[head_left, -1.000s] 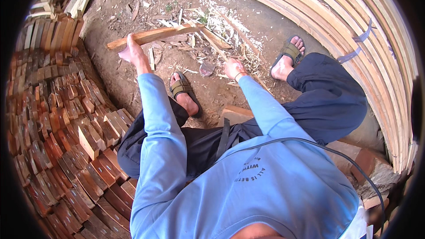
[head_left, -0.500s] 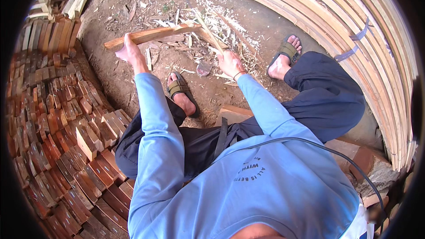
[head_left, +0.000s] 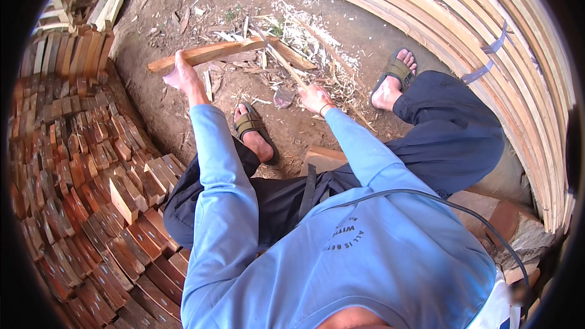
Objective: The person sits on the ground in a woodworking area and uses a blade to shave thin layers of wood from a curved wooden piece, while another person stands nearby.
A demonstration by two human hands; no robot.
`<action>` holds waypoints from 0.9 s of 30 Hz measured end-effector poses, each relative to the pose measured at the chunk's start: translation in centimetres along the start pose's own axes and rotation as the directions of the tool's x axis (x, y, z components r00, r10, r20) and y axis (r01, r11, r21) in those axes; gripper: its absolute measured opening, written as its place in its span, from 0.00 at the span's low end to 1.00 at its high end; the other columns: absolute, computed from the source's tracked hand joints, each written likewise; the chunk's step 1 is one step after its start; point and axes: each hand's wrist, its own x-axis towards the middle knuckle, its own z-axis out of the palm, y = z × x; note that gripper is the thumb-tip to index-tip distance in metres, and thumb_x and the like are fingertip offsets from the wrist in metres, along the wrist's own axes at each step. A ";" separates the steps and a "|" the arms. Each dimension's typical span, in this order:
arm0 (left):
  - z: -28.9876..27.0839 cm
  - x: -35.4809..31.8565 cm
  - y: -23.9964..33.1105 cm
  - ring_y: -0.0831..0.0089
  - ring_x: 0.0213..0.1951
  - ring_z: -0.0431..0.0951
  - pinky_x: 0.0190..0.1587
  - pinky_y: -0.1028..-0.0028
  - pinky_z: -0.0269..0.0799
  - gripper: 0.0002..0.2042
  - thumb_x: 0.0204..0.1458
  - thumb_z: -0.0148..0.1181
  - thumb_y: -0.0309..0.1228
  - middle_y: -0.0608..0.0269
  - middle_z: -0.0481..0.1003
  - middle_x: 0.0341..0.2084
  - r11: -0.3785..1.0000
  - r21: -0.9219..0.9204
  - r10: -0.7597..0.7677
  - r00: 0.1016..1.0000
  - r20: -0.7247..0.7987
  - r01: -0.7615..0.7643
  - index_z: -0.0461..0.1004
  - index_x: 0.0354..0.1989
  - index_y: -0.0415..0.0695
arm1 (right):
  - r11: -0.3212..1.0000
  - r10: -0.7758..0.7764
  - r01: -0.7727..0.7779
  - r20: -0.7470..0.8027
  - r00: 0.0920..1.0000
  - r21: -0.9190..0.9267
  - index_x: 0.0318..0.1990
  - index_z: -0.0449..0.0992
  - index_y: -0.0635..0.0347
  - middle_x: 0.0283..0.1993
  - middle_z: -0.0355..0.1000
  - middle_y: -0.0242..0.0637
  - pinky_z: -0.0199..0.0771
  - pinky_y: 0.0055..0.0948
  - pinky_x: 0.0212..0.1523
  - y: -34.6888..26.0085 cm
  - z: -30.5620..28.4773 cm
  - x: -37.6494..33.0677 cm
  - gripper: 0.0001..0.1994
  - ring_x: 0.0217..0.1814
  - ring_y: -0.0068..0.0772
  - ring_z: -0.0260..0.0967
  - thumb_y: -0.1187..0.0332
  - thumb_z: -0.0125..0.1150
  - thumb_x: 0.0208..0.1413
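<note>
I am watching the left hand (head_left: pixel 183 78) gripping a long, squared, orange-brown wooden bar (head_left: pixel 213 53) near its left end, the fingers closing around its edge. The bar is slanting across the far part of the scene, its right end sitting beside a shorter brown wooden block (head_left: pixel 297 56) that is lying on the brown earth floor (head_left: pixel 146 36); I cannot tell whether they are touching. The right hand (head_left: pixel 315 98) is clasping the near end of a slim, pale wooden handle (head_left: pixel 287 68), which is pointing far and left toward the bar's right end; I cannot tell if it is making contact. Pale, curled wood shavings (head_left: pixel 289 18) are lying scattered farther out. Dense stacks of small reddish-brown wooden blocks (head_left: pixel 91 207) are filling the left, and long, pale timber planks (head_left: pixel 475 30) are running along the far right.
</note>
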 end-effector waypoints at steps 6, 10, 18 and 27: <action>0.1 -0.3 -0.1 0.69 0.32 0.77 0.37 0.69 0.75 0.14 0.46 0.67 0.27 0.52 0.78 0.33 0.993 -0.072 0.085 0.994 -0.070 -0.090 0.76 0.35 0.27 | 0.999 -0.005 0.011 -0.119 0.993 0.045 0.35 0.79 0.66 0.36 0.74 0.61 0.72 0.48 0.48 -1.5 0.1 -0.2 0.19 0.42 0.58 0.74 0.57 0.49 0.61; 0.7 -0.3 0.5 0.64 0.38 0.78 0.45 0.68 0.78 0.22 0.47 0.67 0.24 0.46 0.75 0.40 0.996 -0.082 0.036 0.999 -0.022 -0.037 0.67 0.47 0.25 | 0.996 0.074 -0.073 0.007 0.997 -0.051 0.34 0.79 0.68 0.35 0.76 0.58 0.73 0.47 0.46 0.2 -0.1 0.1 0.19 0.40 0.57 0.75 0.59 0.49 0.60; 0.3 -0.3 0.3 0.65 0.34 0.78 0.41 0.70 0.78 0.19 0.46 0.67 0.25 0.46 0.76 0.37 0.998 -0.056 0.010 0.999 -0.049 -0.013 0.69 0.43 0.25 | 0.965 -0.202 0.204 0.028 0.979 -0.164 0.32 0.77 0.70 0.26 0.72 0.60 0.72 0.49 0.35 1.6 0.2 0.4 0.21 0.31 0.57 0.75 0.56 0.51 0.61; -0.1 -0.7 0.3 0.68 0.32 0.77 0.39 0.70 0.77 0.16 0.45 0.66 0.24 0.51 0.76 0.34 0.997 -0.069 0.043 0.999 -0.030 -0.045 0.72 0.39 0.27 | 0.997 0.066 -0.066 0.006 0.998 -0.033 0.34 0.78 0.70 0.31 0.75 0.57 0.75 0.47 0.45 0.8 0.4 -0.2 0.19 0.37 0.56 0.76 0.59 0.50 0.59</action>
